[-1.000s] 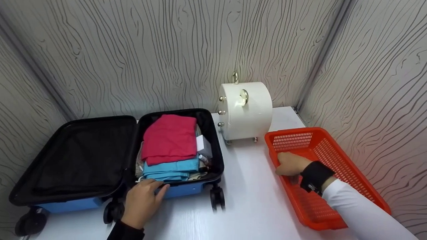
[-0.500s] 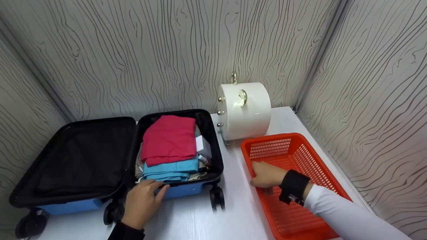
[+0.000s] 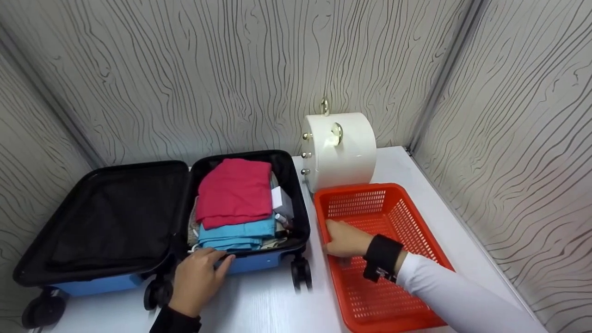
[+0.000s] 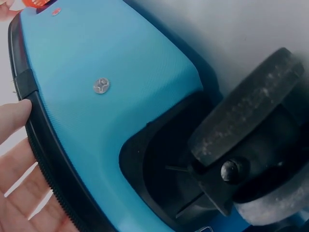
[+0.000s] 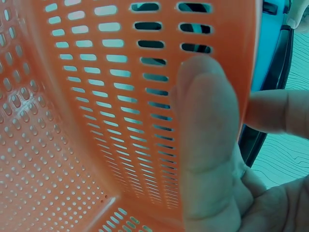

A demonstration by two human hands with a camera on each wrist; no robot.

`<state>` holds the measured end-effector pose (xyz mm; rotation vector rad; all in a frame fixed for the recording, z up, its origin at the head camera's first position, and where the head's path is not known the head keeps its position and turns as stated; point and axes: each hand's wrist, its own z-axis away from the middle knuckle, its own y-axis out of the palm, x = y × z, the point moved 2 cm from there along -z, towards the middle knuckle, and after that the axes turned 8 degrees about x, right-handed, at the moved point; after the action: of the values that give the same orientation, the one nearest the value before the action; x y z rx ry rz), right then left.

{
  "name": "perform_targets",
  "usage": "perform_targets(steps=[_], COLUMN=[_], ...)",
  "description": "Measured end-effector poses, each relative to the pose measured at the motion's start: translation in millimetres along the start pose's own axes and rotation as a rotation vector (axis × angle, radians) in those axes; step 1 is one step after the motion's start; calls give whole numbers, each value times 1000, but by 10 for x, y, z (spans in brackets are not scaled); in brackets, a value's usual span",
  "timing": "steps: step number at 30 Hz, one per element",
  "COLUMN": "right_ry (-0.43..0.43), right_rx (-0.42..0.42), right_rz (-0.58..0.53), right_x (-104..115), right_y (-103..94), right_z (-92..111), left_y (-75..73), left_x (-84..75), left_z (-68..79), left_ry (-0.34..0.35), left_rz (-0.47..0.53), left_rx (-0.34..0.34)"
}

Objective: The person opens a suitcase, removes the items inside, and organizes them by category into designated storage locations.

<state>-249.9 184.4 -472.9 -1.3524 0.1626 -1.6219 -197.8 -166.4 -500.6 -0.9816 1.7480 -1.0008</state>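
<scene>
An open blue suitcase (image 3: 252, 263) lies with its black-lined halves spread side by side. Folded pink cloth (image 3: 236, 192) tops light blue cloth (image 3: 238, 235) in its right half, with a white box (image 3: 282, 202) and a small tube (image 3: 281, 220) tucked alongside. My left hand (image 3: 199, 277) holds the front rim of that half; in the left wrist view its thumb (image 4: 14, 116) meets the zipped edge. An orange-red plastic basket (image 3: 356, 188) stands to the right. My right hand (image 3: 347, 239) grips its left wall, thumb (image 5: 207, 145) inside and fingers outside.
Behind the basket stands a white cylinder (image 3: 347, 152) with gold rings and small metal knobs, close to the basket's back rim. Black suitcase wheels (image 3: 300, 273) jut out in front. Wood-grain patterned walls (image 3: 208, 78) enclose the white table (image 3: 273, 305) at the back and sides.
My right hand has drawn the basket left across the table, from near the right wall to close beside the suitcase. My left hand has stayed on the suitcase rim.
</scene>
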Motion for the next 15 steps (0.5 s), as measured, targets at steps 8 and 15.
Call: perform_targets(steps=[8,15], right_ry=[-25,-63], right_rx=[2,11], right_rz=[1,19], right_x=[55,81], right_y=[42,60], right_z=[-123,-148], left_y=[3,-9], left_x=[1,14], left_z=[-1,-15], left_ry=[14,26], left_rz=[-10,-25], left_rx=[-26,-22])
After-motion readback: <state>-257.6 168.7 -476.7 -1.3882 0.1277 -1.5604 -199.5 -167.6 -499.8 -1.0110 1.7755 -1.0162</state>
